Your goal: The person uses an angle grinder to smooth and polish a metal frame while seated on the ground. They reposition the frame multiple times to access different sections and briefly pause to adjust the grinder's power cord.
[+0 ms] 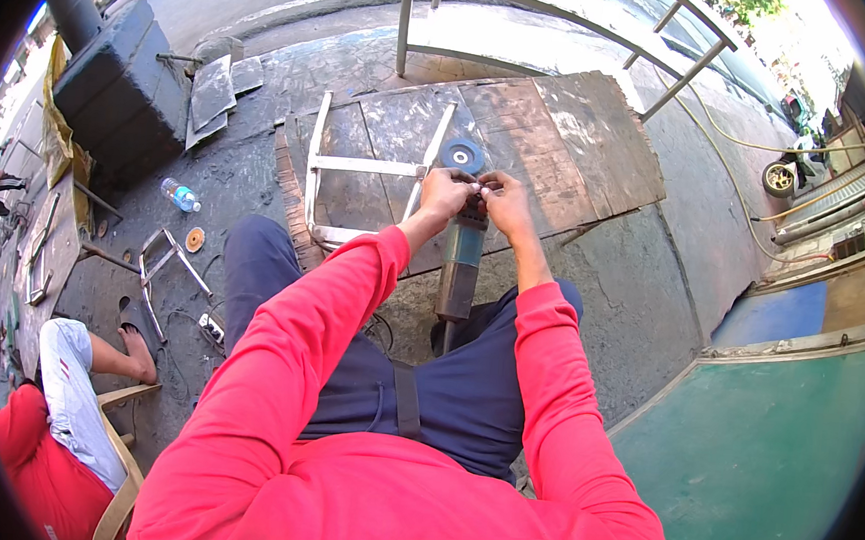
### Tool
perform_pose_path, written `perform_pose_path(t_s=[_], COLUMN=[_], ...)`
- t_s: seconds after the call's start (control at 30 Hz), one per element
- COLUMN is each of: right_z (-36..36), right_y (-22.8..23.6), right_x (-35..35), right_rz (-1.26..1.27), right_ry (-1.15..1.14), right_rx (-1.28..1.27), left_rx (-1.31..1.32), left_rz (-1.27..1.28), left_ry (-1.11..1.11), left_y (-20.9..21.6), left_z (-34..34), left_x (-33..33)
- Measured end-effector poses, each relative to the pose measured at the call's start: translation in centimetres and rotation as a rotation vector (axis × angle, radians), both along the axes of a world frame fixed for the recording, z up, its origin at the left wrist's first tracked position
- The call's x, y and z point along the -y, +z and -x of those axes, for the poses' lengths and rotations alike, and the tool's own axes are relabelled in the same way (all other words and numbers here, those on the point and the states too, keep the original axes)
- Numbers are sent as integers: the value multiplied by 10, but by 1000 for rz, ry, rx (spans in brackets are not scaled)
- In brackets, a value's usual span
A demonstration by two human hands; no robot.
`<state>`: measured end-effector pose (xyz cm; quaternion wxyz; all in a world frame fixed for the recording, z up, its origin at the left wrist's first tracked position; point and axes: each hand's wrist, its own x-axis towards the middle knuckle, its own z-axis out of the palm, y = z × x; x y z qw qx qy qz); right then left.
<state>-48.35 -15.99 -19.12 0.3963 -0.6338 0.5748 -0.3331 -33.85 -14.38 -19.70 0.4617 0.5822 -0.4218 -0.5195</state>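
Note:
An angle grinder [461, 257] points away from me between my legs, its dark body toward me. At its far end is a round blue-grey disc [463, 155] with a pale centre. My left hand [445, 194] and my right hand [506, 205] meet over the grinder's head, just behind the disc. Their fingertips are pinched together, and whatever is between them is too small to make out. Left of my left hand, a pale metal frame [368, 166] lies on a worn wooden board [562, 144].
A plastic bottle [180, 195], an orange-brown disc [195, 240], a smaller metal frame [159, 269] and a power strip [211, 329] lie on the left. A seated person [70, 435] is at lower left. A metal rack [560, 28] stands beyond the board; a green panel [761, 454] lies right.

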Motion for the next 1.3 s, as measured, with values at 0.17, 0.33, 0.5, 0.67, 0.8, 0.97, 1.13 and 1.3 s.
perform_pose_path(t_s=[0.17,0.33,0.5,0.67,0.8,0.97,1.13,1.3], right_z=[0,1,5,4,5,9,12,17], right_y=[9,18,16,10,2,-6,-6,-2], right_x=[-5,-11,-13,-10,-4,1,-2,-1], right_rz=[-29,-74,-53,-47,-29,-19,49,-33], right_ry=[-11,-36,-42,-68,-56,-44,-9,-64], right_rx=[-2,-37,-29,-24,-62,-56,-81,-138], left_rx=[3,-20,-13,-8,21,55,53,-4], left_rz=[3,-22,-20,45,69,72,64,95], left_ry=[42,61,41,42,63,70,67,77], left_y=[-2,-1,-2,-5,-7,-3,-3,-8], left_z=[4,2,2,2,3,5,6,4], left_x=[-1,3,2,-1,-1,-1,-1,0])
